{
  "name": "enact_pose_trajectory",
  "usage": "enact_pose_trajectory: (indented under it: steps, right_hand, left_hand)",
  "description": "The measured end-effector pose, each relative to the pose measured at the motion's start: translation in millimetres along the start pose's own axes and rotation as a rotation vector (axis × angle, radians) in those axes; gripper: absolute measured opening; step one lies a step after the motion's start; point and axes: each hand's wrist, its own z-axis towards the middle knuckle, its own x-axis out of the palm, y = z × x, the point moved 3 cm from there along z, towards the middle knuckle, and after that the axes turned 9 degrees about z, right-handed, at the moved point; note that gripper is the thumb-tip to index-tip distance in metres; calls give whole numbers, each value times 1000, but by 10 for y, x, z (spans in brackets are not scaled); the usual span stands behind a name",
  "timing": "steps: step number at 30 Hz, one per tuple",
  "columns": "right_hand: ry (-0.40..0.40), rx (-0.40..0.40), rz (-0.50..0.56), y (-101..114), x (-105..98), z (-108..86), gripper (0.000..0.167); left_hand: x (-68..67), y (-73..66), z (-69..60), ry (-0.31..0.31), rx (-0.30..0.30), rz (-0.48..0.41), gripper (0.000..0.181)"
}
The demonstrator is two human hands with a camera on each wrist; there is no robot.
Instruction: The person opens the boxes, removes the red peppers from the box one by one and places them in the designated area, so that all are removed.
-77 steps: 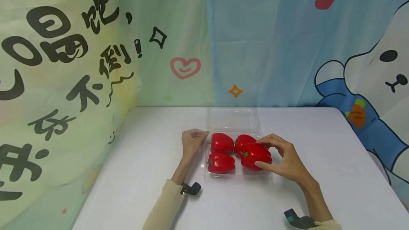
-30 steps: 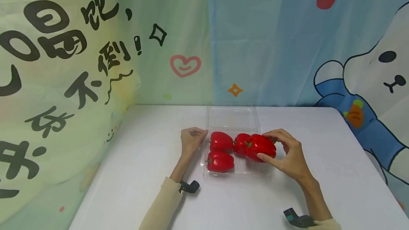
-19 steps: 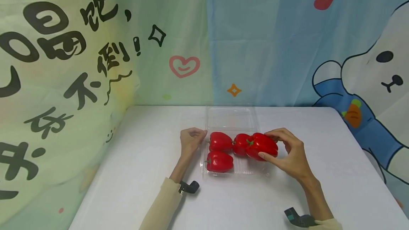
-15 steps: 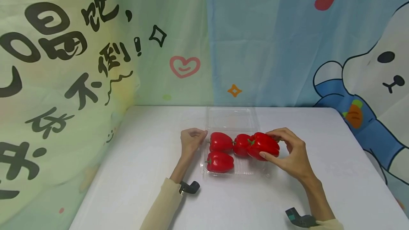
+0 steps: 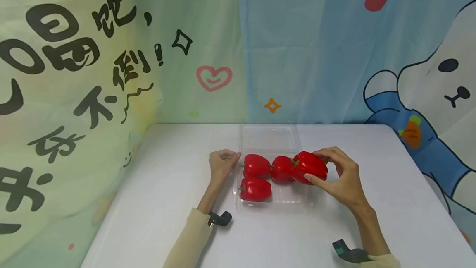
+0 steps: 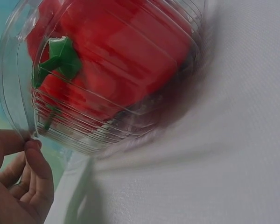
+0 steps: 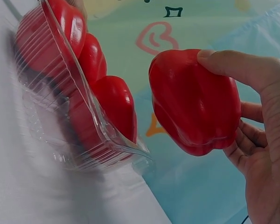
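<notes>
My right hand grips a red bell pepper, thumb on the near side and fingers on the far side. In the right wrist view this pepper hangs apart from the clear plastic clamshell box. Three other red bell peppers lie in the box: one at back left, one at front left, one at back right, partly hidden behind the held one. My left hand pinches the box's left rim between thumb and finger, as the left wrist view shows at the rim.
The box's clear lid lies folded back towards the curtain. A white table carries the box. Behind it hangs a printed curtain in green and blue. A dark wrist camera sits on the left wrist, another on the right.
My right hand has lifted the held pepper up and moved it right and back, away from the box's front right part. My left hand stays at the rim.
</notes>
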Motion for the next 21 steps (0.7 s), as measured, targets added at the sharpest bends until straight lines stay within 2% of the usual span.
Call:
enact_pose_trajectory:
  steps: [21]
  right_hand:
    - [-41,24,-37,-74,-24,20,69]
  left_hand:
    - [-11,-19,-20,-8,10,-5,23]
